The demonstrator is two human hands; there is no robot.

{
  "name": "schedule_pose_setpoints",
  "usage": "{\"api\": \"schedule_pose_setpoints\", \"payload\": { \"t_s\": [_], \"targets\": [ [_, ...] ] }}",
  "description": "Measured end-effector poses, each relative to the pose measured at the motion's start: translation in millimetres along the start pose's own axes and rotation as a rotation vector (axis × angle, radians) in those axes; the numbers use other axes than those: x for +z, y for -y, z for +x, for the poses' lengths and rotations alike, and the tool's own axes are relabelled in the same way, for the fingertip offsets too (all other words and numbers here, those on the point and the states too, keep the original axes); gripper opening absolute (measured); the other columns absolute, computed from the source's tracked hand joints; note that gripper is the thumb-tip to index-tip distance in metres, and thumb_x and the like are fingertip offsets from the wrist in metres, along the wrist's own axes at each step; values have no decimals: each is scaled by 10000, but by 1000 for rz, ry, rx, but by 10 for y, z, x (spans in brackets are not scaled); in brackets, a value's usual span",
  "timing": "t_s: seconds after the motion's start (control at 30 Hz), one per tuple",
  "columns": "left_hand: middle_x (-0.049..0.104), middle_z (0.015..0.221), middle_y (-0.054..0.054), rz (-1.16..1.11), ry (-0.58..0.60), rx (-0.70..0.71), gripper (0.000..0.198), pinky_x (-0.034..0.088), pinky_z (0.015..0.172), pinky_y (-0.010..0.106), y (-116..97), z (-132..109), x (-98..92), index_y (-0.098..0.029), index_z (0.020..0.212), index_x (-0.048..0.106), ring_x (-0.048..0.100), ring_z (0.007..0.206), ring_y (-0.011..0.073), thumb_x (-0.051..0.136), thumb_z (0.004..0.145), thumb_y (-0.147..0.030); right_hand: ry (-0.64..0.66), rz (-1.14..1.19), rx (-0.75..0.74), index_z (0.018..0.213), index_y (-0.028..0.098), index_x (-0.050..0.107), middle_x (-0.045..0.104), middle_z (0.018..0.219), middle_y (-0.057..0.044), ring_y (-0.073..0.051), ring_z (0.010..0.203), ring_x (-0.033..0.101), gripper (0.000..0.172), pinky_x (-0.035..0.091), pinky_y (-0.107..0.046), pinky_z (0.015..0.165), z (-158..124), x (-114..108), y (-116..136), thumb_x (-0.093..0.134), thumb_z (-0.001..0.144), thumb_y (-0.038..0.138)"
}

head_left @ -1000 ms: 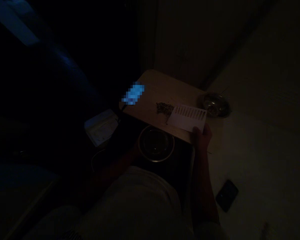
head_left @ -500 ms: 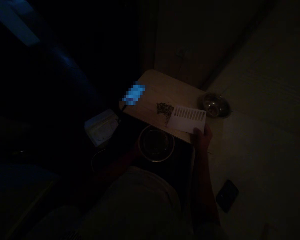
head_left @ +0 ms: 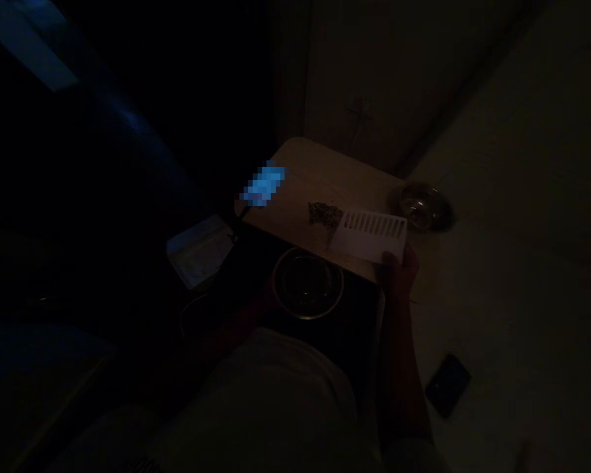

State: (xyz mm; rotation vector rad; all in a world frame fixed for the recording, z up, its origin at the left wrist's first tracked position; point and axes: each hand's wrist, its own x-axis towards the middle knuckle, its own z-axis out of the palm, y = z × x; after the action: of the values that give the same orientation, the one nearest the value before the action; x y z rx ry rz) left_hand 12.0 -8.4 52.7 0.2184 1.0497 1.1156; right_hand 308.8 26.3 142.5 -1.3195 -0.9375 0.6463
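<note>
In the dim light, my right hand grips the right end of a flat white plastic piece with a row of slots along its far side. Its left edge touches a small heap of dark, speckled loose bits on a light wooden table. Just below the table's near edge, a round metal bowl with a bright rim is held by my left hand. The fingers of that hand are mostly lost in shadow at the bowl's left side.
A lit, pixelated screen is at the table's left corner. Another shiny bowl stands beyond the right end. A dark phone-like object lies on the pale surface at right. A pale box-like thing sits lower left.
The picture has become slightly dimmer. Both hands, the white slotted piece and the bowl stay where they were.
</note>
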Motion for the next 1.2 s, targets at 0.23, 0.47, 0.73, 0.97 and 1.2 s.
{"api": "schedule_pose_setpoints", "payload": {
  "t_s": [0.23,0.47,0.73,0.97,1.2],
  "targets": [
    [589,1440,75,-6,104,44,735,233,1254,434,-26,-39,24,-214,1357,635,318,1498,298,836,650,-235,11,-60,-47,870,165,664,623,804,-5,-160,768,541,258,465,-301,718,25,-19,-29,697,671,326],
    [613,1412,93,-43,115,-35,774,289,1227,453,-78,-74,95,-232,1425,574,369,1473,293,820,697,-323,33,-104,-30,860,171,665,629,786,-8,-161,759,533,227,465,-293,694,10,-7,16,689,681,309],
    [658,1356,77,-69,62,-41,599,227,1254,475,-37,-60,37,-227,1300,669,303,1505,300,793,721,-322,66,-45,-4,891,170,681,673,847,-20,-170,783,578,286,487,-302,714,19,-17,-48,732,672,346],
    [654,1363,71,-41,68,-75,656,258,1244,459,-39,-28,29,-238,1362,624,329,1492,294,779,736,-359,117,-57,40,904,169,695,677,823,-17,-166,745,574,295,467,-300,683,22,-47,-85,750,672,342],
    [617,1411,62,-28,61,9,586,230,1258,433,-63,-65,69,-224,1281,678,280,1515,278,792,707,-268,93,15,26,916,170,694,673,843,-8,-157,767,579,279,470,-299,720,25,-57,-109,751,683,314]
  ]
}}
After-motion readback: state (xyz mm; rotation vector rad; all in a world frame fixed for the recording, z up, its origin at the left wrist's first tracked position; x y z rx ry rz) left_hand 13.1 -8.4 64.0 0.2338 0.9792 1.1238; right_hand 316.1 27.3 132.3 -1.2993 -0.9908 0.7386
